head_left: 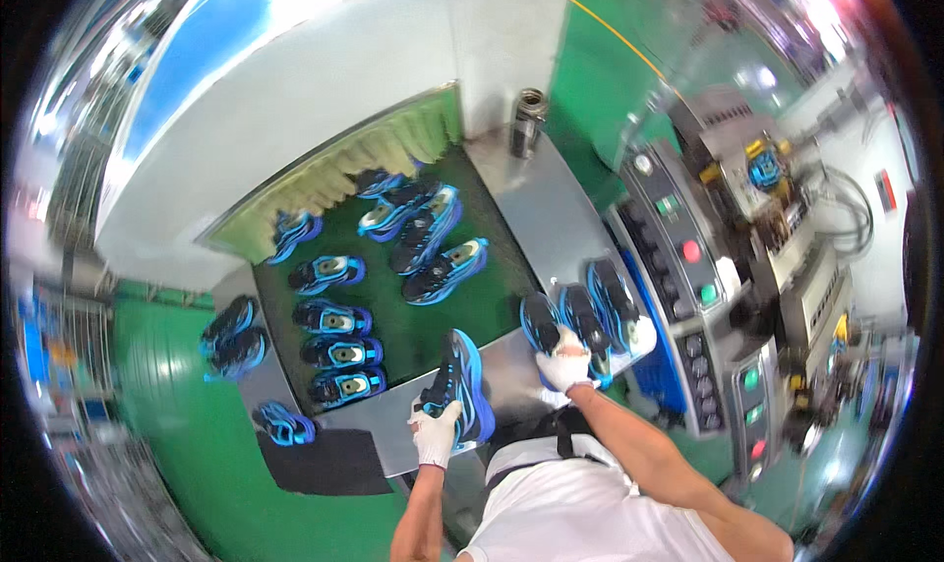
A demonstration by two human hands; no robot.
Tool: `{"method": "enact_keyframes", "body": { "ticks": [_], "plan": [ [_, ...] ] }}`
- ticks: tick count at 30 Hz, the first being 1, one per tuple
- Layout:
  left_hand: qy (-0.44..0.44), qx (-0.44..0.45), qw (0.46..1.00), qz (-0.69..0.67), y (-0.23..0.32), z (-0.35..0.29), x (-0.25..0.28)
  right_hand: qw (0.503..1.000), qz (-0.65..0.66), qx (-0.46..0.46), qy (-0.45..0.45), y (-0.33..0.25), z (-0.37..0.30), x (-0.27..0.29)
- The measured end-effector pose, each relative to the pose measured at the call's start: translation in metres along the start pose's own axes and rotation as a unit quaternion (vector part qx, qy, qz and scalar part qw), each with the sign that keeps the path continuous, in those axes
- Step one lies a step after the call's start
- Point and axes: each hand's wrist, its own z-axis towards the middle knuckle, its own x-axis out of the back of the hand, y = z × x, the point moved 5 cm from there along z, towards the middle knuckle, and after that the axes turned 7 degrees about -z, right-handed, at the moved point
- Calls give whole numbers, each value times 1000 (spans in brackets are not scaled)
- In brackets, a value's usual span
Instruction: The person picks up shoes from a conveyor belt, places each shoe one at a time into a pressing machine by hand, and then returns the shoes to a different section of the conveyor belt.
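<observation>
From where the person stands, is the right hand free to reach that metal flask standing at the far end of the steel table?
Probably not right away. The right hand already grips a black-and-blue shoe, and the metal flask stands far up the steel table. The bare steel between leaves the path open, though it looks a long stretch.

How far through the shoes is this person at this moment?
Done: three shoes sit in a row on the metal table. In hand: left hand grips one shoe, right hand rests on the row. Left: many shoes on the green belt.
</observation>
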Motion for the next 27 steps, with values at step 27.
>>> {"method": "enact_keyframes", "body": {
  "ticks": [27],
  "plan": [
    [-747,-432,436,256,15,-558,-263,320,201,-563,735,192,-740,128]
  ]
}}
